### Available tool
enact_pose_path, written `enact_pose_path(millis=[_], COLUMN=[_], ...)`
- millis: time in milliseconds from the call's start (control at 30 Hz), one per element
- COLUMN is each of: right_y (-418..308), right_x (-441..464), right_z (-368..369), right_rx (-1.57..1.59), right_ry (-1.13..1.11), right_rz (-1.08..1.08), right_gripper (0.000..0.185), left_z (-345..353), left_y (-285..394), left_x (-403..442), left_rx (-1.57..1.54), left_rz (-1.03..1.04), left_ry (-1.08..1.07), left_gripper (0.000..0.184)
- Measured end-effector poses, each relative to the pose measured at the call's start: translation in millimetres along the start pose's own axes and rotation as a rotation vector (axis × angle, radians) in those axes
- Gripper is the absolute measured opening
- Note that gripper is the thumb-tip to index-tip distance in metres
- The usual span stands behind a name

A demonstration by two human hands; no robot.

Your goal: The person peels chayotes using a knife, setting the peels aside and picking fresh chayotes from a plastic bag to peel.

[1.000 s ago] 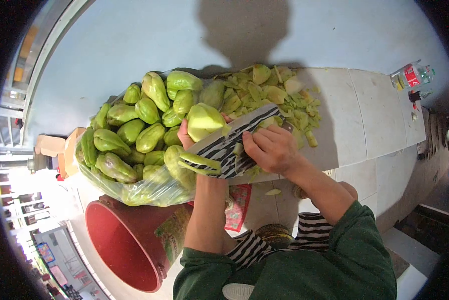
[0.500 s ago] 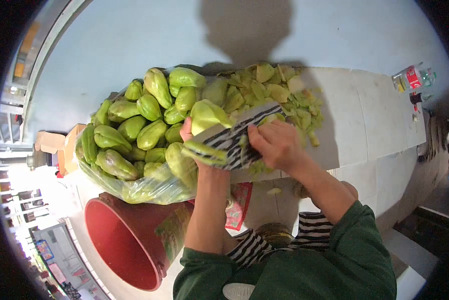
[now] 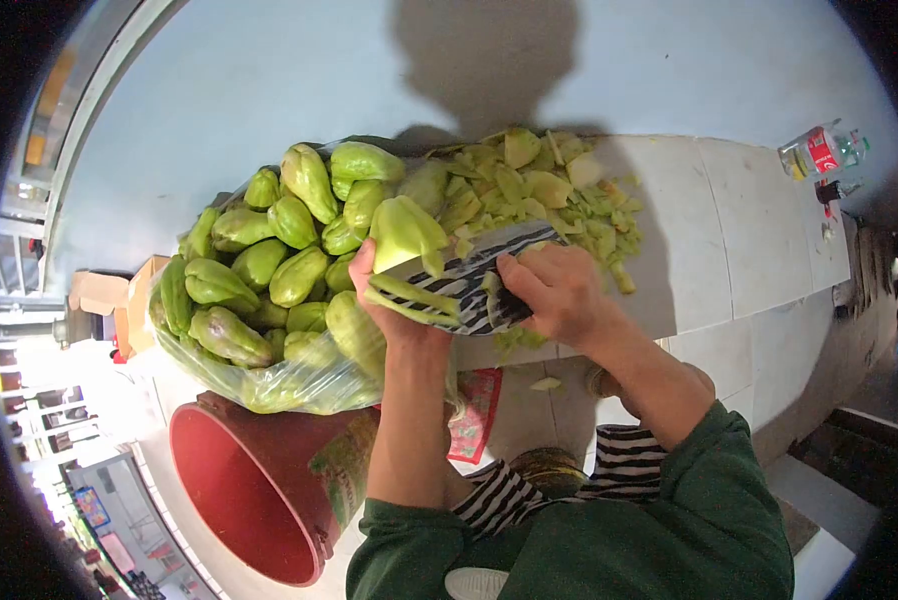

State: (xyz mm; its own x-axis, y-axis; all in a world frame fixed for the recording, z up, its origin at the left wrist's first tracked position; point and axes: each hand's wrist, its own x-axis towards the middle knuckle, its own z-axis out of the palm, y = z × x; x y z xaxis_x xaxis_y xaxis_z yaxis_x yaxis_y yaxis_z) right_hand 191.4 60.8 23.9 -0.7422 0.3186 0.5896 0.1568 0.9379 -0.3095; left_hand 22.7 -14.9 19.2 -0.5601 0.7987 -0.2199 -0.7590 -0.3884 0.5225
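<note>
A pale green, partly peeled chayote [image 3: 402,230] is gripped in my left hand [image 3: 399,325], its thumb and fingers closed around it. My right hand [image 3: 559,290] is closed on a broad cleaver [image 3: 469,265]; its handle is hidden in the fist. The wide blade lies against the chayote's near side and mirrors black and white stripes. A long strip of green peel [image 3: 414,297] rests along the blade near my left fingers. To the left, whole chayotes [image 3: 299,272] fill a clear plastic bag [image 3: 299,388]. Cut peelings [image 3: 529,185] are heaped beyond the blade.
The pale tiled ledge [image 3: 679,230] runs along a wall [image 3: 689,70]. A plastic bottle [image 3: 819,152] with a red label is at its far right. Below the bag, a red bucket [image 3: 239,500] lies tipped beside my left arm. A cardboard box [image 3: 149,290] is further left.
The chayote has turned slightly in my left hand, and a flap of cut flesh now hangs at its right side. Both hands stay almost in place, the blade lying lower against it.
</note>
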Motion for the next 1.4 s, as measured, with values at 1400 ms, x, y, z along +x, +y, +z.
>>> enact_pose_path(millis=[1400], right_y=[4], right_x=[-5], right_z=[3], right_rx=[-0.02], right_ry=[-0.085], right_rz=[0.166], right_gripper=[0.035], left_z=[6], left_y=[3], left_x=[-1], left_rx=[-0.042], left_rz=[0.022], left_ry=[0.009], left_gripper=[0.05])
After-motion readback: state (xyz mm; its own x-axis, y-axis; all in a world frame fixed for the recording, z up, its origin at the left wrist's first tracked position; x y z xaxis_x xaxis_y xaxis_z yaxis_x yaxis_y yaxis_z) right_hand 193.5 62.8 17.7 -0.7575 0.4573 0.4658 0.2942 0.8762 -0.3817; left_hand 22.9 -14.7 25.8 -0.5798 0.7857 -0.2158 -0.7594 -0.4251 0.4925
